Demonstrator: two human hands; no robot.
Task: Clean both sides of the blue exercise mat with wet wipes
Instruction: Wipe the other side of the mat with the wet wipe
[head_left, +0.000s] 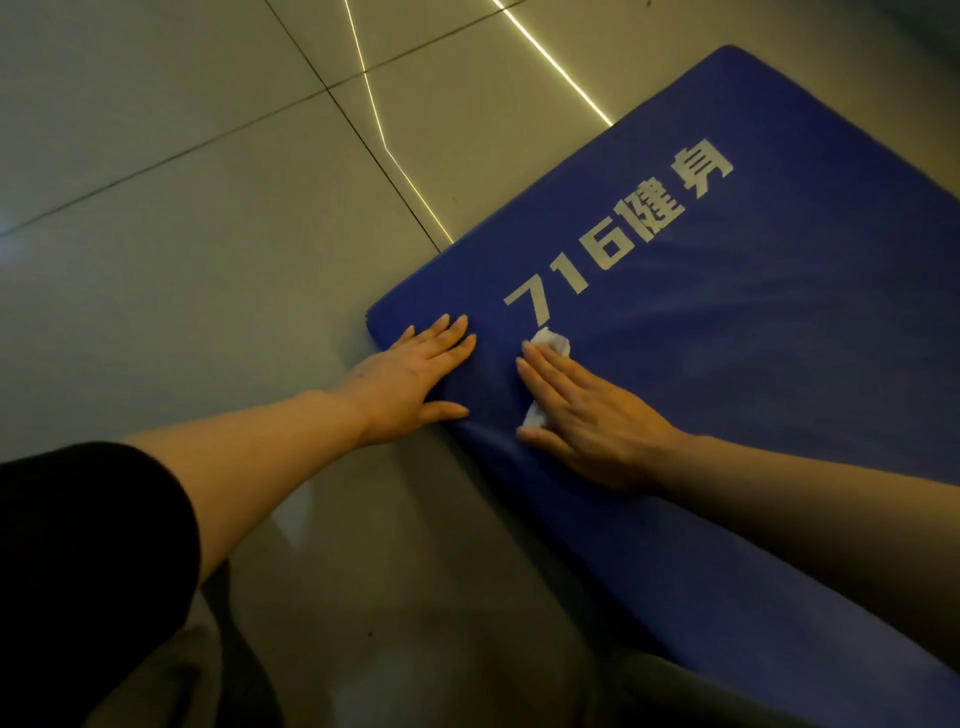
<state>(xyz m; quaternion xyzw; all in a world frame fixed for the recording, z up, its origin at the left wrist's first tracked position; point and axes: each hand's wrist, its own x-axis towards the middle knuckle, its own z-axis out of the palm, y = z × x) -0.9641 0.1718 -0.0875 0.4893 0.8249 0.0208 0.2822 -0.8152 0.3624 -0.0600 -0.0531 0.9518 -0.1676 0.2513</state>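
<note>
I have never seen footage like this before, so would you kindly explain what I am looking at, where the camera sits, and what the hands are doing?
There is no machine here: a person wears one camera on the head, looking down at their own arms. A blue exercise mat with white lettering lies on a tiled floor. The left hand rests flat near the mat's corner, apparently steadying it. The right hand presses a white wet wipe flat against the mat with straight fingers.

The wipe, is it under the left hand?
No, the white wipe lies under the flat fingers of the right hand, while the left hand presses flat and bare on the blue mat near its corner.
</note>
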